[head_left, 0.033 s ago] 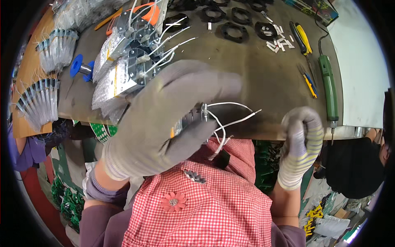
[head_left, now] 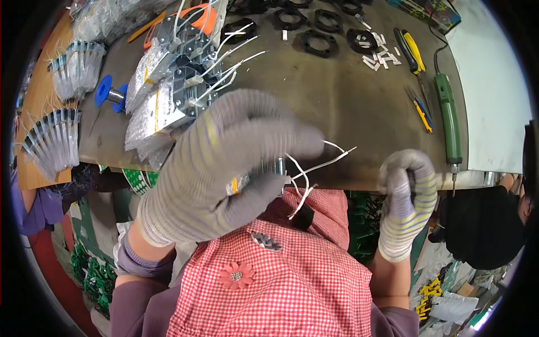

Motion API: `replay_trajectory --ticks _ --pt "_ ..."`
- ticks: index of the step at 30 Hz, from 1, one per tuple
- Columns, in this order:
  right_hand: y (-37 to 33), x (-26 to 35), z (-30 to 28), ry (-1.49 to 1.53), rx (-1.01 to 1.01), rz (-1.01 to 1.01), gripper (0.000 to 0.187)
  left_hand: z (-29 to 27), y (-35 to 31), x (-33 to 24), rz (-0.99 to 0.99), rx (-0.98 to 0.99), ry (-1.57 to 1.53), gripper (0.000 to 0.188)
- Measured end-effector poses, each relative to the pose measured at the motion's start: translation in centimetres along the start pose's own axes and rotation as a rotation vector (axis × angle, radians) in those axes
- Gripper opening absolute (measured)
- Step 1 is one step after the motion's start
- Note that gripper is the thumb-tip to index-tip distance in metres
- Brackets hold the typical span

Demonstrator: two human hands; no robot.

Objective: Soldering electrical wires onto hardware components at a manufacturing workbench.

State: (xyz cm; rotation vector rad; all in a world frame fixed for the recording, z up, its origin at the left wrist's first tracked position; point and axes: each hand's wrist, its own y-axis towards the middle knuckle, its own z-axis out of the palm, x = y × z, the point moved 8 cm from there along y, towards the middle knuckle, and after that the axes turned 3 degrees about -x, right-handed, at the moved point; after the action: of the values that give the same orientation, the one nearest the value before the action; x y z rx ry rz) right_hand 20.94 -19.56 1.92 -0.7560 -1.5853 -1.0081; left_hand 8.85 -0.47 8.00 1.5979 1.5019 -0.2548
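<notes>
Here the left hand (head_left: 224,168) is clamped on a small metal part (head_left: 275,171) at the workbench edge (head_left: 348,182); its loose white wires (head_left: 314,165) might snag. The right hand (head_left: 407,191) stays fisted beside it, contents unclear.

The gloved left hand (head_left: 224,168) grips a small metal part with white wires (head_left: 306,174) held above the table edge (head_left: 337,112). The gloved right hand (head_left: 407,194) is closed in a fist at that edge, near a green power screwdriver (head_left: 449,118). Black rings (head_left: 320,42) lie farther back.
</notes>
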Motion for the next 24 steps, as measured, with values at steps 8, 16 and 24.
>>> replay_trajectory --ticks 8,16,24 --pt "0.2 0.7 0.7 0.082 -0.004 0.122 0.007 2.1 1.0 -0.8 0.052 0.146 0.088 0.019" --pt "-0.3 1.7 2.0 0.019 0.162 0.205 0.008 2.3 1.0 0.0 0.022 0.152 0.094 0.021" --pt "-0.5 0.8 4.2 -0.175 0.400 0.254 0.022 3.7 1.5 -0.6 0.019 0.133 0.312 0.025"
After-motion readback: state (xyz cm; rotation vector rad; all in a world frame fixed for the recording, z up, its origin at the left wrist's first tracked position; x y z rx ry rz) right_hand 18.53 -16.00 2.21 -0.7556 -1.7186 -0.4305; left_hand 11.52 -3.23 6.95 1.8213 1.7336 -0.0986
